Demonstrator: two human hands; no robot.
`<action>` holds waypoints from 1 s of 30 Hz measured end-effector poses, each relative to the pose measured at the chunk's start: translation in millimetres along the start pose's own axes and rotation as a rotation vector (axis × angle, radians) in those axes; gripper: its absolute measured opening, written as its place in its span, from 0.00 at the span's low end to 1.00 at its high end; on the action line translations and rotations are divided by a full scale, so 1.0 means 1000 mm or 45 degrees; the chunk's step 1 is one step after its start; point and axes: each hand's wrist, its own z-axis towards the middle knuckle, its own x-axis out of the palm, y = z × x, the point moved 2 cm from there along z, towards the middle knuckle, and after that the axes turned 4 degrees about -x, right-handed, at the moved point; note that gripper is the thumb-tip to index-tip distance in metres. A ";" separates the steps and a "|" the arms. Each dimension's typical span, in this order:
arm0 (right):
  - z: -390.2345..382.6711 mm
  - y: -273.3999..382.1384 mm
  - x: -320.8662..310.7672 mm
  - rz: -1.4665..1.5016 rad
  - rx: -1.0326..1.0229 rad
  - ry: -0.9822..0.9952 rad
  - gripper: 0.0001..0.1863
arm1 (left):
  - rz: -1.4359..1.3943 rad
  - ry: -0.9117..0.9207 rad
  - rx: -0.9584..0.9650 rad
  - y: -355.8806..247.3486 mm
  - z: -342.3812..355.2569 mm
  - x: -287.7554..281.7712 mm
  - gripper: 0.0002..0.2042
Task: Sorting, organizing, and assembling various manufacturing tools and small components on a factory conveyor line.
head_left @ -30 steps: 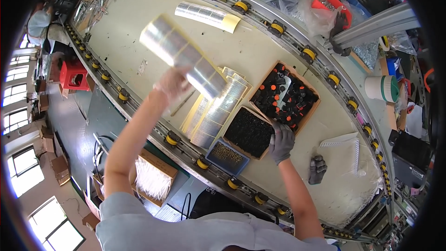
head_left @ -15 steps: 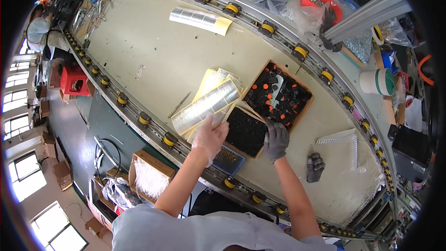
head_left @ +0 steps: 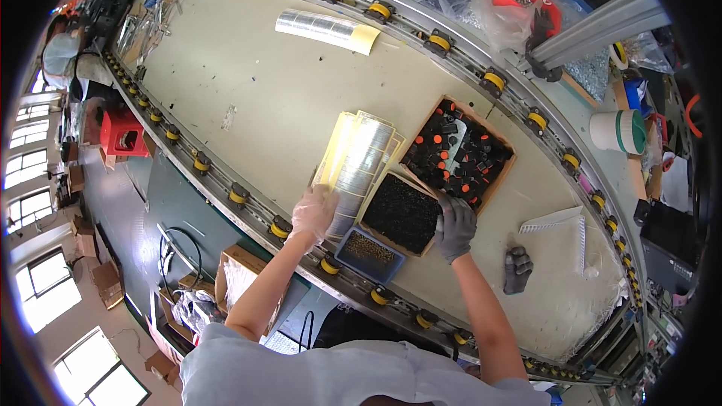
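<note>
Slanting lengthwise away-right, silver sheets (head_left: pixel 365 154)

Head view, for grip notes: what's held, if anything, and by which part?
Cannot tell: left hand at near end of silver sheets, right hand at rim of smaller cardboard box.

Rectangular windows (head_left: pixel 41 274), glaring white with daylight, line a pale beige wall (head_left: pixel 124 334) at left — nearer lies smooth grey floor (head_left: pixel 109 195). A boxy red plastic stool (head_left: pixel 114 129) stands near the long, cream-topped worktable (head_left: pixel 256 90).
</note>
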 end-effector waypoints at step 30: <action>0.003 0.005 0.004 0.005 -0.028 0.019 0.20 | 0.439 -0.567 0.993 -0.136 0.141 -0.058 0.28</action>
